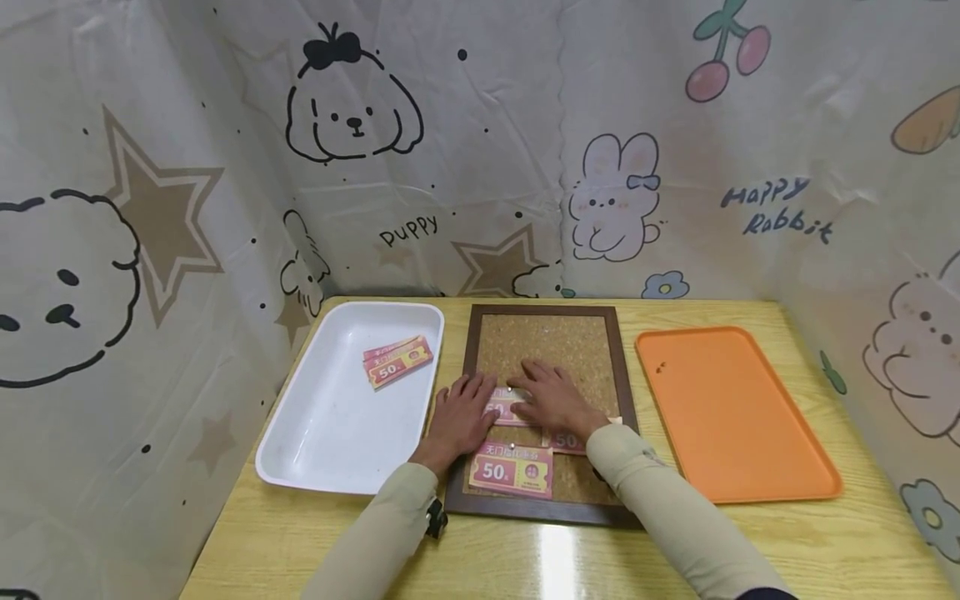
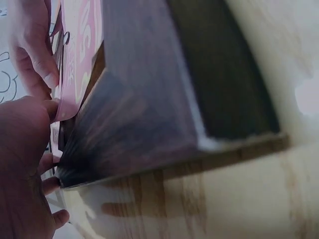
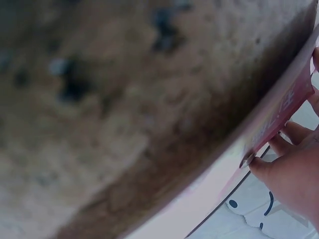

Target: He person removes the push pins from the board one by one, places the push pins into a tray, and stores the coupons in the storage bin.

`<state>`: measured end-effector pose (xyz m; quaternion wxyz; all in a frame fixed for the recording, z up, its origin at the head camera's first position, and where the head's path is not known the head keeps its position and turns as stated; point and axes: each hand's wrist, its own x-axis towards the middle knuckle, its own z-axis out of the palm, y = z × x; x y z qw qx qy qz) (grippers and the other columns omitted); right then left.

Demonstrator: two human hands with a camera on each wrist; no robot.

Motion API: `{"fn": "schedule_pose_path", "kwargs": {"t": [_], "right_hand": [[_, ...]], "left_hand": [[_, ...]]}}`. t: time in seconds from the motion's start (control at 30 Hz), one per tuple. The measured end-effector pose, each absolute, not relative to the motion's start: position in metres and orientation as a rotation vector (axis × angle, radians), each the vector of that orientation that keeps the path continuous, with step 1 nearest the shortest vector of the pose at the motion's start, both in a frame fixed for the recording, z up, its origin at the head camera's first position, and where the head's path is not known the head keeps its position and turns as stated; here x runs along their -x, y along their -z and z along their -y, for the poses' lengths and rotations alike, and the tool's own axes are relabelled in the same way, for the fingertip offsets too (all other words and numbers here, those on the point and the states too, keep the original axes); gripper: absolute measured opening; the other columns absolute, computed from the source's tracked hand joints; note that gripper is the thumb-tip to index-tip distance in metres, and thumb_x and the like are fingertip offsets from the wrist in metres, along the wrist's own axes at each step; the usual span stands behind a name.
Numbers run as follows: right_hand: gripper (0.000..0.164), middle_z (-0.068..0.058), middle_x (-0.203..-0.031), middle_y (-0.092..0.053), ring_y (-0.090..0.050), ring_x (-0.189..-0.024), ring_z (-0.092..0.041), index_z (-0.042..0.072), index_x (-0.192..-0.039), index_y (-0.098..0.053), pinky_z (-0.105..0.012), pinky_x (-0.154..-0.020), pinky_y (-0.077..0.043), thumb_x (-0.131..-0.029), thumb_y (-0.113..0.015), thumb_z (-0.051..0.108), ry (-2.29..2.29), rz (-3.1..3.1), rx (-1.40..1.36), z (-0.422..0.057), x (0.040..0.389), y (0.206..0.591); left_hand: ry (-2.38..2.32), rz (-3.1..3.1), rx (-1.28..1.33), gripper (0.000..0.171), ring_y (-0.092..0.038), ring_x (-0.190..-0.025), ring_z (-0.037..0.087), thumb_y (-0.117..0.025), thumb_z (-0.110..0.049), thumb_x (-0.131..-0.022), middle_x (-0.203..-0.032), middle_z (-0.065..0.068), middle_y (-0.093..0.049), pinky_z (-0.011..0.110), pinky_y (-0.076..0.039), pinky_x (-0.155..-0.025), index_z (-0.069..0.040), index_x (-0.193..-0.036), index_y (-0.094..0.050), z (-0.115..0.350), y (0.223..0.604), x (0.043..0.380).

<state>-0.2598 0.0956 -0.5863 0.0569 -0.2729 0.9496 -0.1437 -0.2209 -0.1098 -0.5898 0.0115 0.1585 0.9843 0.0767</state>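
Note:
My left hand [image 1: 462, 417] rests over the left rim of a brown-framed cork board [image 1: 547, 337], its thumb at the left edge of a pink coupon [image 1: 501, 408] marked 50. My right hand [image 1: 557, 398] lies on the same coupon from the right, fingers spread towards the cork. In the right wrist view a small metal pin [image 3: 246, 159] shows by a fingertip. Below, another pink coupon [image 1: 510, 472] lies on the cork with a pin at its top edge. A third coupon [image 1: 566, 442] is partly hidden beneath my right wrist.
To the left, a white tray [image 1: 337, 400] holds pink coupons [image 1: 397, 362], partly overlapping. An orange tray [image 1: 742, 417] stands on the right with a few tiny dark pieces [image 1: 661, 367] near its upper left corner. Printed curtains [image 1: 487, 108] enclose the wooden table [image 1: 862, 550].

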Motion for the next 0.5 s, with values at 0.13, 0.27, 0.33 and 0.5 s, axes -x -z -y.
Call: {"fn": "schedule_pose_path", "kwargs": {"t": [0.13,0.27,0.33,0.5], "right_hand": [[0.049,-0.012,-0.156,-0.032,-0.026,-0.146,-0.032,0.025,-0.138,-0.055,-0.059,-0.114,-0.022,-0.093,-0.058,0.045,0.471,-2.894,0.816,-0.0947,0.2605,0.5872],[0.045,-0.012,-0.155,-0.035,-0.029,-0.145,-0.032,0.025,-0.134,-0.058,-0.058,-0.115,-0.022,-0.093,-0.061,0.042,0.548,-2.889,0.788,-0.0941,0.2594,0.5845],[0.043,-0.011,-0.154,-0.037,-0.030,-0.144,-0.033,0.024,-0.132,-0.060,-0.057,-0.115,-0.022,-0.093,-0.062,0.040,0.592,-2.883,0.771,-0.0937,0.2588,0.5828],[0.038,-0.009,-0.151,-0.040,-0.033,-0.142,-0.031,0.025,-0.128,-0.063,-0.054,-0.116,-0.023,-0.093,-0.062,0.040,0.634,-2.886,0.728,-0.0919,0.2587,0.5818]], "left_hand": [[-0.241,-3.094,-0.479,0.055,-0.036,-0.138,0.030,-0.047,-0.045,-0.098,-0.153,0.005,-0.039,0.054,-0.035,-0.103,-0.025,-0.148,-0.036,0.1098,0.5901,0.2214],[-0.255,-3.105,-0.479,0.054,-0.038,-0.136,0.029,-0.049,-0.045,-0.097,-0.150,0.005,-0.041,0.052,-0.037,-0.101,-0.025,-0.146,-0.039,0.1102,0.5898,0.2211],[-0.286,-3.114,-0.485,0.053,-0.039,-0.135,0.029,-0.051,-0.044,-0.097,-0.148,0.006,-0.043,0.052,-0.037,-0.099,-0.024,-0.145,-0.041,0.1105,0.5896,0.2206],[-0.342,-3.123,-0.483,0.051,-0.041,-0.132,0.028,-0.053,-0.042,-0.097,-0.143,0.005,-0.045,0.050,-0.038,-0.097,-0.024,-0.144,-0.043,0.1108,0.5894,0.2195]]}}
